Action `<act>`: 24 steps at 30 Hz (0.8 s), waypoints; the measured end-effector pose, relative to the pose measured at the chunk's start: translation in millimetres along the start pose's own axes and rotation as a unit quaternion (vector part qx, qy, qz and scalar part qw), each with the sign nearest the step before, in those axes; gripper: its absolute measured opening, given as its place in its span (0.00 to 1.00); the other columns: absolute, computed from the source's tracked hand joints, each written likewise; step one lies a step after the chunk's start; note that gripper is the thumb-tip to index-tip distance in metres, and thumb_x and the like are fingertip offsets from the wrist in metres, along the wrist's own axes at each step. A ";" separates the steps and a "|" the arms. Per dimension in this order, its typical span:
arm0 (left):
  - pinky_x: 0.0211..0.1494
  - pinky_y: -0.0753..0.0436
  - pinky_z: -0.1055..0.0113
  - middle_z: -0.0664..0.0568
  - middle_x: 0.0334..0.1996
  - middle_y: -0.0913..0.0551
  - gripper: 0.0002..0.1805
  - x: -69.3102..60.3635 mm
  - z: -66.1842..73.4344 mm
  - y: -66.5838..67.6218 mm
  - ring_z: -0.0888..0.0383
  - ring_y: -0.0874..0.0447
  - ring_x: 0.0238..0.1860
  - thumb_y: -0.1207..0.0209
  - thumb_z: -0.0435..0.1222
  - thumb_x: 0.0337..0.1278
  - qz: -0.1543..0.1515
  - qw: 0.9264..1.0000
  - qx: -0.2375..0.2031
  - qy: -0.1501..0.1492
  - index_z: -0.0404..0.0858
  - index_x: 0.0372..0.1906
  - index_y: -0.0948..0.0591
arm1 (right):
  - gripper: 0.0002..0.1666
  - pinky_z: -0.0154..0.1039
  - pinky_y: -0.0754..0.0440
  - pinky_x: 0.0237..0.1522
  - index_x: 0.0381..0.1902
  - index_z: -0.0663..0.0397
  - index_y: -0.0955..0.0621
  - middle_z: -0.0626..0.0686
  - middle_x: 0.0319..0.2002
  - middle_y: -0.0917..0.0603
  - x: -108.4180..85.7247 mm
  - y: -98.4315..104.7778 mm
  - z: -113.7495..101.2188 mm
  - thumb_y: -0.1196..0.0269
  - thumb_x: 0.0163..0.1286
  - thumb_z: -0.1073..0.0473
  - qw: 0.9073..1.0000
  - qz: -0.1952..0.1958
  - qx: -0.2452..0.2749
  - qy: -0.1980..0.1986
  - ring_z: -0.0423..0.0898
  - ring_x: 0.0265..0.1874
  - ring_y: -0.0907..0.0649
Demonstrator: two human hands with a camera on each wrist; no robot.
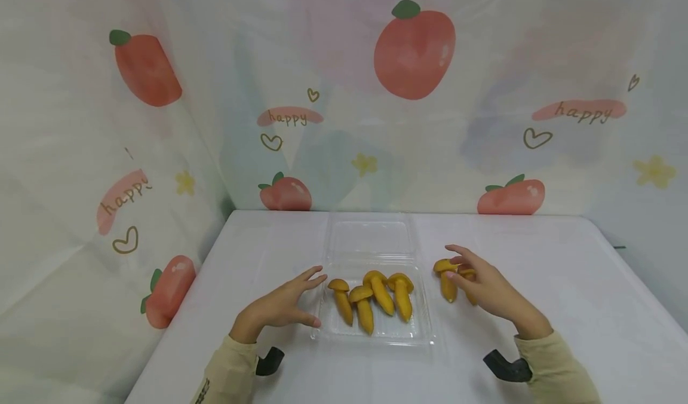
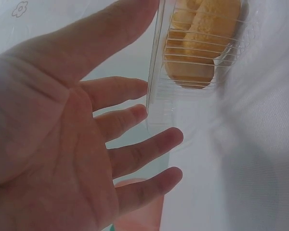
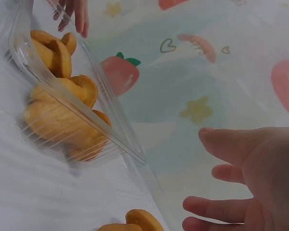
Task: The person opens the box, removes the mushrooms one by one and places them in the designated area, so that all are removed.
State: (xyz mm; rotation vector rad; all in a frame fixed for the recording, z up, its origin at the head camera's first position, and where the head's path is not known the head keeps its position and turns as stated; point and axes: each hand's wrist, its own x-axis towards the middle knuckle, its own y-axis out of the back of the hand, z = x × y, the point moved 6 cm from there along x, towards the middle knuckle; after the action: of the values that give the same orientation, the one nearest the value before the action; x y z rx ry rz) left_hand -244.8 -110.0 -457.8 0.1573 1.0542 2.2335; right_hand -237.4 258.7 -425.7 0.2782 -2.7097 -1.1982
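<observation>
A clear plastic box (image 1: 376, 332) lies with its lid folded back, holding several yellow mushroom-shaped pieces (image 1: 403, 299); it shows in the left wrist view too (image 2: 156, 72). My left hand (image 1: 279, 302) is at the box's left edge, thumb and fingers spread, holding nothing; whether the fingertips touch the rim I cannot tell. Right of the box, two more mushroom pieces (image 1: 448, 281) lie on the table. Over them is my right hand (image 1: 489, 287), fingers extended, partly covering the farther right piece. In the right wrist view that hand (image 3: 241, 178) has nothing between its fingers.
The open lid (image 1: 371, 239) lies flat behind the box. A white-covered table (image 1: 269, 236) reaches back to a patterned cloth (image 1: 344, 63) with fruit prints, which also hangs along the left side.
</observation>
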 end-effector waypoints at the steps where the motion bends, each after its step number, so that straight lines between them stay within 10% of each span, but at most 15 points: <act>1: 0.77 0.40 0.36 0.43 0.82 0.51 0.52 0.2 -0.1 0.2 0.38 0.49 0.81 0.25 0.42 0.51 0.000 1.000 0.000 0.000 0.36 0.78 0.40 | 0.36 0.62 0.17 0.54 0.74 0.56 0.36 0.69 0.60 0.20 0.5 -1.1 -1.6 0.38 0.75 0.51 1.000 0.001 0.000 0.004 0.61 0.53 0.19; 24: 0.77 0.41 0.36 0.42 0.82 0.51 0.52 -2.0 0.2 -0.2 0.37 0.50 0.81 0.25 0.43 0.52 -0.001 1.000 -0.003 -0.005 0.35 0.78 0.40 | 0.31 0.66 0.26 0.62 0.65 0.52 0.23 0.58 0.61 0.19 7.8 -62.8 -32.2 0.28 0.64 0.59 0.995 0.047 -0.018 0.085 0.62 0.61 0.23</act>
State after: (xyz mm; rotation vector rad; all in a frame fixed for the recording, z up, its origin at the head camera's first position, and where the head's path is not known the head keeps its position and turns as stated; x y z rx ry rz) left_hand -243.1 -111.0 -457.5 0.1649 1.0425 2.2304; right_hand -231.3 192.4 -450.4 0.2337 -2.5234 -1.1403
